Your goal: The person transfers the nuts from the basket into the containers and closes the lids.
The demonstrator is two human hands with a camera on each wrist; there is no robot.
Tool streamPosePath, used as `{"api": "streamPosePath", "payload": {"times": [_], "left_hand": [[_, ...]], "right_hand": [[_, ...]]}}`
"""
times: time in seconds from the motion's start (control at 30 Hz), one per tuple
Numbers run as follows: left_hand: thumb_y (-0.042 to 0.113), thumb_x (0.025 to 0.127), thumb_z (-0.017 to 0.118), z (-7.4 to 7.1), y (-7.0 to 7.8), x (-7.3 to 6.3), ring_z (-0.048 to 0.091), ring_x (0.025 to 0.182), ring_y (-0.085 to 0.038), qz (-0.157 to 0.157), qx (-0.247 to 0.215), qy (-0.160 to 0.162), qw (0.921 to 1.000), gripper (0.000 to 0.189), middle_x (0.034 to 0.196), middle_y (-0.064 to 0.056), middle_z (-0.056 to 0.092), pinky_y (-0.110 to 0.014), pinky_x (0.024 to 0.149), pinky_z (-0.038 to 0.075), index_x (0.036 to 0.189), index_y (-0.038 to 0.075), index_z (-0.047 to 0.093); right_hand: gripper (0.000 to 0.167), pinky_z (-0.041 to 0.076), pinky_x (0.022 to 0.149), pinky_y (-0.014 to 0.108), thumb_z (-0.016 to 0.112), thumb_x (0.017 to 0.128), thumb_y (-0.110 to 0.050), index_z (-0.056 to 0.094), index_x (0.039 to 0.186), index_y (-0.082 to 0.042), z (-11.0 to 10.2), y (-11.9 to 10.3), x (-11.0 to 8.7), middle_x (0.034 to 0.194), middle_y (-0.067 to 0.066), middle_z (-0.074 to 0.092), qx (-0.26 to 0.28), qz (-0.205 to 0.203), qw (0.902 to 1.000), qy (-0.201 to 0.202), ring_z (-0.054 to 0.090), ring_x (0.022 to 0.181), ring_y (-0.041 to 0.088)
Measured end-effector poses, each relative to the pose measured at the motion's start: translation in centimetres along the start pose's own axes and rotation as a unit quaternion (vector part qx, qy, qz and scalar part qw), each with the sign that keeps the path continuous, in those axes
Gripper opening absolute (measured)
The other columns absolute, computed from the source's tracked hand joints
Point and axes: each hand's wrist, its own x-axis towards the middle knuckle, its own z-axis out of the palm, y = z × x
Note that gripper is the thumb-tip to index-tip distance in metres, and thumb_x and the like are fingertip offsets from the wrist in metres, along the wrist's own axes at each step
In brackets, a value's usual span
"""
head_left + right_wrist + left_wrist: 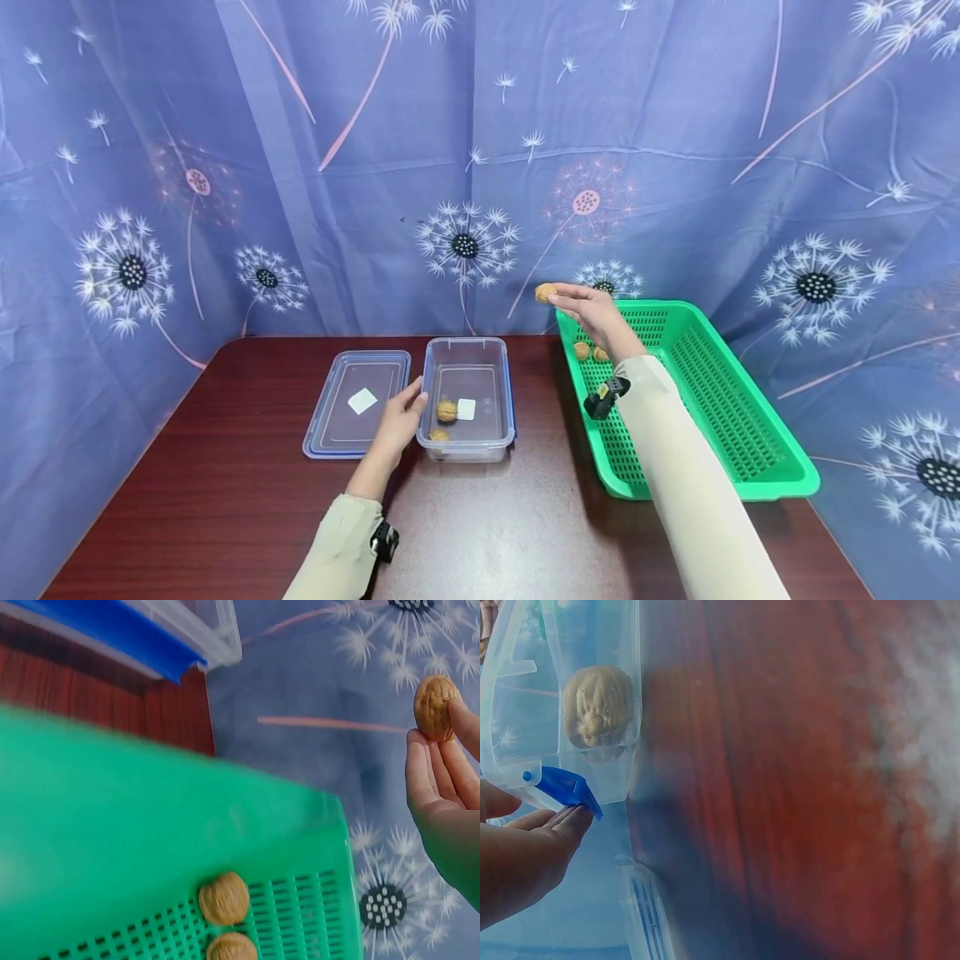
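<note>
My right hand [588, 310] pinches a walnut [546, 292] between thumb and fingertips, raised over the back left corner of the green basket [776, 467]. The right wrist view shows this walnut [435, 707] upright against the curtain. At the left wall of a clear plastic container [457, 455], my left hand [400, 417] rests with extended fingers. In the left wrist view its fingertips touch the container's blue latch [568, 787]. Inside the container lie two walnuts, one near the middle [446, 411] and another [439, 436] at the front left corner.
Two more walnuts, one at the left [581, 351] and one beside it [601, 354], lie in the basket under my right hand. The container's lid [330, 425], blue-edged, lies flat left of the container. A dandelion-patterned curtain [360, 250] hangs behind the dark wooden table [225, 500].
</note>
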Motion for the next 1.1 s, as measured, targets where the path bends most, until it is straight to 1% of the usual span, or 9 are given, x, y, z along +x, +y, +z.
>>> {"api": "streamPosePath", "payload": {"times": [0.17, 0.3, 0.43, 0.6, 0.7, 0.83, 1.03, 1.1], "left_hand": [[0.012, 0.101, 0.047, 0.0, -0.1, 0.0, 0.031, 0.138, -0.037, 0.001, 0.001, -0.002, 1.0, 0.045, 0.147, -0.021, 0.039, -0.047, 0.113, 0.029, 0.144, -0.002, 0.04], [0.012, 0.101, 0.047, 0.0, -0.2, 0.0, 0.031, 0.138, -0.037, 0.004, 0.002, -0.002, 1.0, 0.045, 0.147, -0.021, 0.04, -0.048, 0.113, 0.029, 0.143, -0.002, 0.04], [0.012, 0.101, 0.047, 0.1, -0.1, -0.1, 0.03, 0.139, -0.036, 0.001, 0.0, 0.0, 1.0, 0.045, 0.147, -0.02, 0.04, -0.048, 0.113, 0.028, 0.144, -0.002, 0.04], [0.012, 0.101, 0.047, 0.1, 0.0, -0.1, 0.031, 0.138, -0.036, -0.001, 0.001, 0.001, 1.0, 0.045, 0.147, -0.02, 0.039, -0.048, 0.113, 0.029, 0.144, -0.001, 0.04], [0.012, 0.101, 0.047, 0.0, 0.0, -0.2, 0.031, 0.138, -0.036, -0.001, 0.001, 0.0, 1.0, 0.045, 0.147, -0.02, 0.039, -0.048, 0.114, 0.028, 0.144, -0.001, 0.041], [0.012, 0.101, 0.047, 0.0, -0.1, -0.2, 0.029, 0.139, -0.037, -0.003, 0.003, 0.0, 1.0, 0.045, 0.147, -0.02, 0.039, -0.048, 0.114, 0.027, 0.144, -0.001, 0.041], [0.013, 0.101, 0.047, 0.0, 0.1, -0.1, 0.029, 0.139, -0.038, -0.002, 0.003, 0.002, 1.0, 0.045, 0.147, -0.021, 0.039, -0.049, 0.114, 0.027, 0.143, -0.001, 0.041], [0.013, 0.101, 0.047, 0.0, 0.1, -0.1, 0.029, 0.139, -0.038, -0.003, 0.003, 0.002, 1.0, 0.044, 0.147, -0.021, 0.039, -0.049, 0.114, 0.027, 0.143, -0.001, 0.041]], "right_hand": [[0.051, 0.039, 0.109, 0.03, 0.065, 0.091, -0.006, 0.048, 0.139, 0.001, 1.9, 0.5, 0.0, 0.144, 0.016, 0.045, 0.009, -0.007, 0.9999, -0.003, 0.046, 0.13, 0.025], [0.049, 0.042, 0.105, 0.028, 0.063, 0.092, -0.004, 0.048, 0.138, 0.003, 3.3, 0.9, 0.2, 0.143, 0.018, 0.047, 0.013, -0.017, 0.9997, -0.013, 0.047, 0.129, 0.026], [0.048, 0.043, 0.104, 0.027, 0.062, 0.092, -0.001, 0.048, 0.137, 0.005, 4.7, 1.2, 0.3, 0.142, 0.021, 0.047, 0.02, -0.024, 0.9992, -0.024, 0.048, 0.129, 0.027], [0.047, 0.041, 0.107, 0.031, 0.062, 0.091, 0.0, 0.049, 0.135, 0.007, 6.2, 1.8, 0.3, 0.139, 0.022, 0.049, 0.018, -0.028, 0.9987, -0.037, 0.054, 0.121, 0.024], [0.045, 0.041, 0.108, 0.034, 0.063, 0.091, 0.0, 0.05, 0.134, 0.008, 7.1, 2.3, 0.2, 0.137, 0.023, 0.051, 0.01, -0.029, 0.9988, -0.038, 0.058, 0.111, 0.019], [0.044, 0.04, 0.108, 0.037, 0.063, 0.09, 0.001, 0.052, 0.132, 0.009, 8.2, 3.0, 0.1, 0.136, 0.024, 0.052, 0.009, -0.026, 0.9987, -0.042, 0.06, 0.105, 0.017], [0.042, 0.039, 0.109, 0.039, 0.065, 0.089, 0.0, 0.055, 0.13, 0.007, 9.7, 4.1, 0.1, 0.132, 0.022, 0.056, 0.003, -0.019, 0.9986, -0.048, 0.059, 0.113, 0.023], [0.042, 0.039, 0.109, 0.04, 0.065, 0.089, 0.0, 0.056, 0.129, 0.008, 10.1, 4.6, 0.1, 0.129, 0.022, 0.058, 0.004, -0.017, 0.9987, -0.047, 0.06, 0.112, 0.024]]}}
